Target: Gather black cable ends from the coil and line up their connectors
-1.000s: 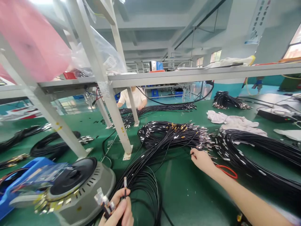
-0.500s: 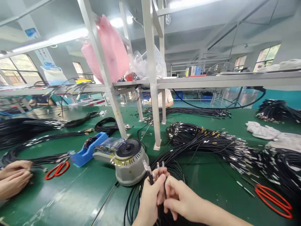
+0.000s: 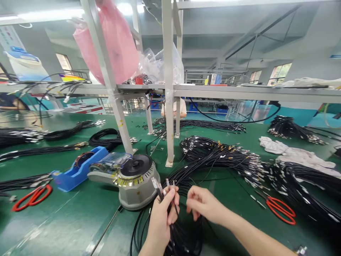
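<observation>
My left hand (image 3: 163, 209) is closed around several black cables (image 3: 179, 231), low in the middle of the head view. Their silver connector ends (image 3: 157, 185) stick up past my thumb, and the cable lengths hang in loops below. Just to the right, apart from the left hand, my right hand (image 3: 199, 204) hovers over the cable loops with loosely curled fingers; I see nothing held in it. A grey round tape dispenser (image 3: 138, 192) with a black top disc stands left of my hands.
A blue tape holder (image 3: 71, 174) and red-handled scissors (image 3: 32, 197) lie left. Cable bundles (image 3: 221, 156), white gloves (image 3: 293, 151) and other red-handled scissors (image 3: 281, 209) lie right. Shelf posts (image 3: 168, 106) rise from the green table (image 3: 66, 220). Someone (image 3: 176, 108) sits beyond.
My right hand has come away from the cable ends and moved right of my left hand, which still grips them. The view has turned; another person's hands at the left are out of frame.
</observation>
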A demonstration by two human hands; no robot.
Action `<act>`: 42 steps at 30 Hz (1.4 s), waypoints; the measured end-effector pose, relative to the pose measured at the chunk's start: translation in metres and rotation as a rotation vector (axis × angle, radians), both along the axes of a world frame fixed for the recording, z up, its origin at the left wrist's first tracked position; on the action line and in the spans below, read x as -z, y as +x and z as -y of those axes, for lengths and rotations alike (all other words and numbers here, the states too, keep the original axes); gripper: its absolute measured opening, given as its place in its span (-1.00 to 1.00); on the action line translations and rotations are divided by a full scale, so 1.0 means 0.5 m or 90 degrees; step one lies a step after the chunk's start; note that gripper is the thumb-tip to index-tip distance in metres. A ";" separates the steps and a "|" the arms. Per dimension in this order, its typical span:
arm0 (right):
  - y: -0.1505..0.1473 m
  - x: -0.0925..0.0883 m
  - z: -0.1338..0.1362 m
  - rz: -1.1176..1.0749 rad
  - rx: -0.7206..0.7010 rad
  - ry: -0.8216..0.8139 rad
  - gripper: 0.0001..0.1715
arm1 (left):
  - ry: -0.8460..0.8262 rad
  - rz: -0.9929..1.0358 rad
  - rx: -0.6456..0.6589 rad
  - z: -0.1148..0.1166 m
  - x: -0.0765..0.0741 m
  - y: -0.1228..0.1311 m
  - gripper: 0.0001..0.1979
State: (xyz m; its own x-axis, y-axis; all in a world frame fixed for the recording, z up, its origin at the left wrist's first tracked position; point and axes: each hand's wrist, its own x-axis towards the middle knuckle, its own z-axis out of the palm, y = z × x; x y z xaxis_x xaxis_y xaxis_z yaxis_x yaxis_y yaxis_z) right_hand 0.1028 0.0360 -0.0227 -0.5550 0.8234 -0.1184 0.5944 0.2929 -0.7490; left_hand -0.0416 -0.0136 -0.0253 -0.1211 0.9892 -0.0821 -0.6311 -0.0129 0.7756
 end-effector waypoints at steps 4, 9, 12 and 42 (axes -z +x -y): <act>0.133 0.017 -0.098 0.178 0.204 0.104 -0.83 | 0.020 0.030 0.003 -0.002 0.004 -0.003 -0.78; 0.262 0.060 -0.166 0.336 0.328 0.116 -0.73 | -0.011 0.021 -0.033 0.002 -0.002 0.008 -0.77; 0.278 0.082 -0.178 0.358 0.360 0.141 -0.70 | -0.026 0.020 -0.047 0.006 -0.008 0.015 -0.74; -0.162 -0.042 -0.094 -0.167 -0.095 0.161 -0.87 | 0.003 0.050 -0.082 0.004 0.017 0.048 -0.58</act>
State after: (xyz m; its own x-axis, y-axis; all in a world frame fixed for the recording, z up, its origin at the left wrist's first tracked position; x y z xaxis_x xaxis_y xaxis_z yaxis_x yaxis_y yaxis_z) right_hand 0.0219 0.0829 -0.0016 -0.6550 0.7168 0.2392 0.3301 0.5561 -0.7627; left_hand -0.0174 -0.0157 -0.0336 -0.2399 0.9664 -0.0924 -0.6830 -0.1004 0.7235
